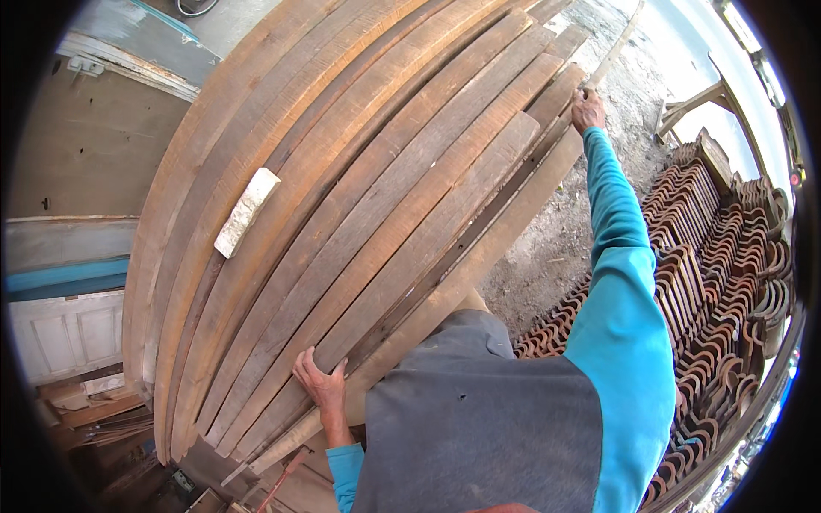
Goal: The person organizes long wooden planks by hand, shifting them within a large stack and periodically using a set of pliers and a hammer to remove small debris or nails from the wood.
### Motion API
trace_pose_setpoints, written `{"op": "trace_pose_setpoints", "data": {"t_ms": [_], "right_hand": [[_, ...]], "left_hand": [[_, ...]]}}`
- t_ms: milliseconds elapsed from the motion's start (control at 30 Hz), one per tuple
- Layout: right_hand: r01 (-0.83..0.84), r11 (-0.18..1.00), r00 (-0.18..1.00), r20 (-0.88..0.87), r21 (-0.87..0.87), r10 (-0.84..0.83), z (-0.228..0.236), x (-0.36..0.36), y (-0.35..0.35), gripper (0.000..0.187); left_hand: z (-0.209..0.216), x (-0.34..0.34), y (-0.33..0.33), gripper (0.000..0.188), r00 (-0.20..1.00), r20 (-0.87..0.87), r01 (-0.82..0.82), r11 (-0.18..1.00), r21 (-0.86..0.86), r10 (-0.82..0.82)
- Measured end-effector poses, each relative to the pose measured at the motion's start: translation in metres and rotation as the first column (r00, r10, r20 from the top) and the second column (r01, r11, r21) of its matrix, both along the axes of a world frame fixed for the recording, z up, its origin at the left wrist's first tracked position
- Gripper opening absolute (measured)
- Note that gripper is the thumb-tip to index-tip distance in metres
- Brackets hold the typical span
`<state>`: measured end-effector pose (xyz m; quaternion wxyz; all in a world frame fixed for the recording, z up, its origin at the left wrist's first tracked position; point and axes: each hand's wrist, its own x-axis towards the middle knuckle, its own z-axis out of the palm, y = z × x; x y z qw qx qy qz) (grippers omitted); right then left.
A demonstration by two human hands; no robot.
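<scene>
While you lean over the stack of planks (pixel 359 197), your left hand (pixel 323 383) rests at its near end, fingers spread flat across the edge of an upper plank beside the lowest plank (pixel 479 256). Your right hand (pixel 587 109) reaches to the far end, fingers curled over the tip of a plank there (whether it grips tight, I cannot tell). A pale block (pixel 246 211) lies on top of the stack, well apart from both hands. Stacked roof tiles (pixel 718 256) sit on the ground at your right, beyond bare gravel (pixel 556 248).
</scene>
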<state>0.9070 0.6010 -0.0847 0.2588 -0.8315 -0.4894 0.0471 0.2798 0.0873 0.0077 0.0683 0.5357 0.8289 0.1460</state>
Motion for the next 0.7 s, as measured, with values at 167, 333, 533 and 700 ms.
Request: {"op": "trace_pose_setpoints", "data": {"t_ms": [167, 333, 533, 700], "right_hand": [[-0.092, 0.995, 0.996, -0.024, -0.028, 0.091, -0.025, 0.066, 0.043, 0.054], [-0.204, 0.979, 0.976, 0.070, -0.012, 0.205, -0.048, 0.107, 0.088, 0.052], [-0.186, 0.936, 0.981, -0.117, -0.300, 0.157, 0.003, 0.092, 0.075, 0.066], [-0.266, 0.935, 0.961, -0.142, -0.235, 0.237, -0.002, 0.074, 0.100, 0.067]], "left_hand": [[0.025, -0.003, 0.018, 0.083, 0.999, -0.036, 0.027, 0.996, -0.081, -0.030], [0.007, -0.008, 0.015, 0.084, 0.997, -0.027, 0.065, 0.988, -0.138, -0.069], [0.030, 0.013, 0.023, 0.082, 0.992, -0.071, 0.083, 0.968, -0.238, -0.103], [0.028, 0.014, 0.018, 0.081, 0.996, -0.033, 0.073, 0.976, -0.207, -0.081]]}}
